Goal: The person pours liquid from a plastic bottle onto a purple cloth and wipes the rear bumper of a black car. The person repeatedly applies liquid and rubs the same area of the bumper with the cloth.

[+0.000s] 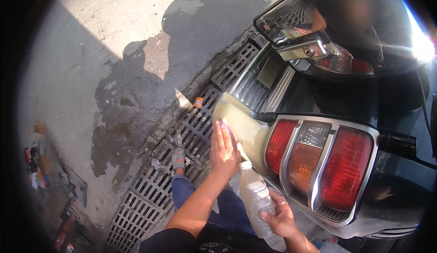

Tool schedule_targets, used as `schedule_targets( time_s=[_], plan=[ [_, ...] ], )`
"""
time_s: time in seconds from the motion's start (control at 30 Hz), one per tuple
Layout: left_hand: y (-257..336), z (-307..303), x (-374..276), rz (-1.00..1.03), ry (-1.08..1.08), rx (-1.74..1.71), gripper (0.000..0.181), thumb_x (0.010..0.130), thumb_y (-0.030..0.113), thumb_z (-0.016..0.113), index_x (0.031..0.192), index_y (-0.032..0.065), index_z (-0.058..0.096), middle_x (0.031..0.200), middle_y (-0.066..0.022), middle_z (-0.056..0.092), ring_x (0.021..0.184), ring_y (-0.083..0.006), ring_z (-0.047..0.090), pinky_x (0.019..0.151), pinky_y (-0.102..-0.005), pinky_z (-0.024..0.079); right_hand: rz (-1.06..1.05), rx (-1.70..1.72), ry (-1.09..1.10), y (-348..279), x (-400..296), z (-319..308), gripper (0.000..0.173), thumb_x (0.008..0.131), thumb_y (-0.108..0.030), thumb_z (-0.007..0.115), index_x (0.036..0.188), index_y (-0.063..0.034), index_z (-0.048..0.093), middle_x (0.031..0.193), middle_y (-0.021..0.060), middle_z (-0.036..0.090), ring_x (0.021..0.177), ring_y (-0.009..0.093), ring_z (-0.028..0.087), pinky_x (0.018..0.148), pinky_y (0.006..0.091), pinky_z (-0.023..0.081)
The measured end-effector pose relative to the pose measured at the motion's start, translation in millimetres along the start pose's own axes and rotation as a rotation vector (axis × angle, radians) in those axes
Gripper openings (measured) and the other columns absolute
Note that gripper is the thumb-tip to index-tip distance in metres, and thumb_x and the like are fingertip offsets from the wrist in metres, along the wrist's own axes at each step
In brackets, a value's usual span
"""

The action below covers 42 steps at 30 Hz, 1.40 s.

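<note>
My left hand [223,150] lies flat, fingers together, against the pale yellow body filler on a vehicle's rear bumper corner [244,123]. Under its palm shows the edge of a thin dark purplish sheet, apparently sandpaper [230,134], mostly hidden by the hand. In my right hand [281,215] is a clear ribbed plastic bottle [256,198] with a white cap, tilted towards the bumper. A pale streak, perhaps liquid, runs between the cap and the filler. Beside the bumper corner sits the red and amber tail light [317,167] in a chrome surround.
The dark glossy tailgate [341,41], with a chrome handle and lock [305,50], rises at the upper right. A slotted drain grating [150,198] runs under my feet. Wet concrete [205,31] and an orange wrapper [198,102] lie beyond. Tools [73,184] lie at the far left.
</note>
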<state>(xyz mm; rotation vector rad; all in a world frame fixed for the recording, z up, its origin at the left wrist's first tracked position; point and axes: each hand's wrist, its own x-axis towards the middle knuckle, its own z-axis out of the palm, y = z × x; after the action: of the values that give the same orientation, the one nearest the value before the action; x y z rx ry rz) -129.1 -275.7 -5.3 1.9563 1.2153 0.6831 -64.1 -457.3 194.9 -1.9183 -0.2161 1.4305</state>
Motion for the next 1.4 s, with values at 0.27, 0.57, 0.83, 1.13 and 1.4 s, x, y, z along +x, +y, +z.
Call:
schedule_targets(
  time_s=[0.27, 0.57, 0.83, 1.13, 1.4],
  plan=[
    [-12.2, -12.5, 81.4, -0.076, -0.206, -0.016, 0.073, 0.099, 0.033, 0.049, 0.150, -0.0110, 0.022, 0.157, -0.0332, 0.020, 0.145, -0.0427, 0.029, 0.118, -0.0466, 0.029, -0.091, -0.089, 0.004, 5.0, -0.4, 10.1, 0.075, 0.087, 0.000, 0.072, 0.149, 0.0028, 0.030, 0.143, 0.0183, 0.049, 0.133, 0.025, 0.047, 0.111, 0.0405, 0.036],
    [-39.8, -17.9, 102.9, 0.126, -0.144, -0.249, 0.061, 0.099, 0.024, 0.046, 0.148, -0.0097, 0.030, 0.153, -0.0312, 0.031, 0.143, -0.0426, 0.032, 0.119, -0.0454, 0.027, -0.164, -0.123, 0.008, 2.2, 6.9, 26.8, 0.077, 0.087, -0.003, 0.073, 0.150, 0.0013, 0.030, 0.140, 0.0175, 0.052, 0.128, 0.024, 0.051, 0.108, 0.0410, 0.040],
    [-29.5, -23.6, 33.3, 0.173, -0.124, -0.270, 0.065, 0.096, 0.018, 0.047, 0.150, -0.0113, 0.024, 0.156, -0.0313, 0.024, 0.144, -0.0480, 0.027, 0.120, -0.0490, 0.025, -0.107, 0.019, 0.062, -5.0, 2.1, 42.3, 0.075, 0.085, -0.001, 0.073, 0.147, 0.0054, 0.032, 0.143, 0.0190, 0.047, 0.134, 0.026, 0.043, 0.113, 0.0419, 0.032],
    [-32.8, -30.2, 22.7, 0.227, -0.143, -0.265, 0.063, 0.099, 0.025, 0.047, 0.147, -0.0125, 0.031, 0.154, -0.0332, 0.028, 0.145, -0.0452, 0.028, 0.119, -0.0496, 0.027, -0.132, -0.035, 0.106, -7.7, -2.6, 52.2, 0.074, 0.086, -0.002, 0.072, 0.147, 0.0070, 0.030, 0.144, 0.0205, 0.046, 0.135, 0.027, 0.042, 0.113, 0.0425, 0.032],
    [-28.0, -22.7, 106.5, 0.177, -0.219, -0.226, 0.063, 0.095, 0.024, 0.053, 0.145, -0.0118, 0.036, 0.156, -0.0295, 0.026, 0.145, -0.0428, 0.028, 0.120, -0.0476, 0.025, -0.188, -0.052, 0.116, -12.5, 0.0, 56.6, 0.072, 0.086, 0.001, 0.070, 0.147, 0.0058, 0.032, 0.143, 0.0195, 0.047, 0.135, 0.027, 0.043, 0.113, 0.0417, 0.032]
  ],
)
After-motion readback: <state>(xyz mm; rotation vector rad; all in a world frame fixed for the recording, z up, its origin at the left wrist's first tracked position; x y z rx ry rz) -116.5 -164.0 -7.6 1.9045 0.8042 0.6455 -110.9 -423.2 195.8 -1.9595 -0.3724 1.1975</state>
